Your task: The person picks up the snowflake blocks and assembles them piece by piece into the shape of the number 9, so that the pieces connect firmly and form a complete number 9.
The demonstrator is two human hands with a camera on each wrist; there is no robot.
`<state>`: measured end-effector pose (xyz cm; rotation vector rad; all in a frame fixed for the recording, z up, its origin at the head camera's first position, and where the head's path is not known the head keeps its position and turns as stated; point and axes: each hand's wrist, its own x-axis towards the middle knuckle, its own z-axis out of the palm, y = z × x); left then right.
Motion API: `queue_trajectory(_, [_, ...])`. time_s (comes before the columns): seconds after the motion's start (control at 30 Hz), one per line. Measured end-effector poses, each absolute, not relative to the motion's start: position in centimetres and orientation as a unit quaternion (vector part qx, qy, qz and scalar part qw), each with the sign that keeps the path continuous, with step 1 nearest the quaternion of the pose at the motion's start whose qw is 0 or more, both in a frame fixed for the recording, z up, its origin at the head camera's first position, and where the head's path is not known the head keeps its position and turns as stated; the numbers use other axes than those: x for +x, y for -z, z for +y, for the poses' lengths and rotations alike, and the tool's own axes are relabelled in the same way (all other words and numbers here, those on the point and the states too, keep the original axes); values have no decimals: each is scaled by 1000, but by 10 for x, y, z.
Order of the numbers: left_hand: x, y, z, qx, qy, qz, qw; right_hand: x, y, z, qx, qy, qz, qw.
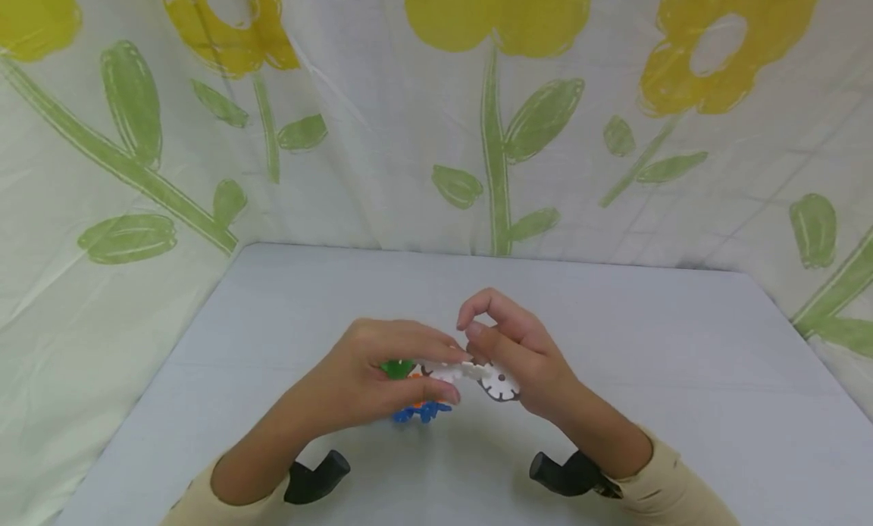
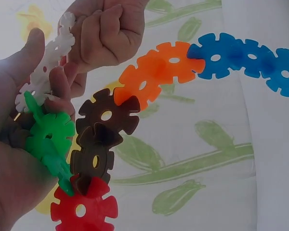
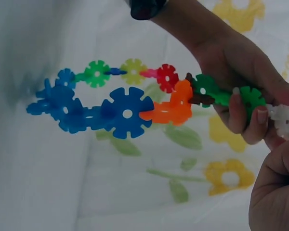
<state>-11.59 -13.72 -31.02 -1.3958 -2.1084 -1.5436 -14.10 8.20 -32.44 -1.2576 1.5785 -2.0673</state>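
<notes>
A chain of notched plastic building discs hangs from my hands. My left hand [image 1: 402,363] grips it around the green discs [image 2: 47,137], with its fingers curled beneath. Several white discs [image 2: 40,77] stretch from there to my right hand [image 1: 521,352]. In the head view that hand pinches the end white disc [image 1: 503,388] with thumb and fingers, its index finger arched above. Below the left hand hang brown discs [image 2: 90,166], a red disc [image 2: 94,216], orange discs [image 3: 176,114] and blue discs [image 3: 113,120]. The right fingertips are partly hidden.
A pale table [image 1: 614,329] lies under both hands. Behind it hangs a white curtain [image 1: 382,132] with yellow flowers and green leaves. Dark wrist-worn devices [image 1: 317,480] sit at both cuffs. Farther chain parts include a yellow disc [image 3: 134,78] and a second green disc [image 3: 97,81].
</notes>
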Motion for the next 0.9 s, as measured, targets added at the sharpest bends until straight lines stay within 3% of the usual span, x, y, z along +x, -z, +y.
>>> queue_trajectory(0.4, [-119,309,-139,-461,479,-740,106,-142,324,85,-386,697,595,106])
queue_trajectory(0.5, [-120,305,-148,-430,436,-789,57,-147,322,90,-375,693,602,126])
queue_trajectory(0.7, [-129,301,-178,-267,262,-922,-98,-158,319,97,-357,691,610,150])
queue_trajectory(0.9, [-143,307,-201,-156,179,-960,-150,-164,316,105,-367,670,627,151])
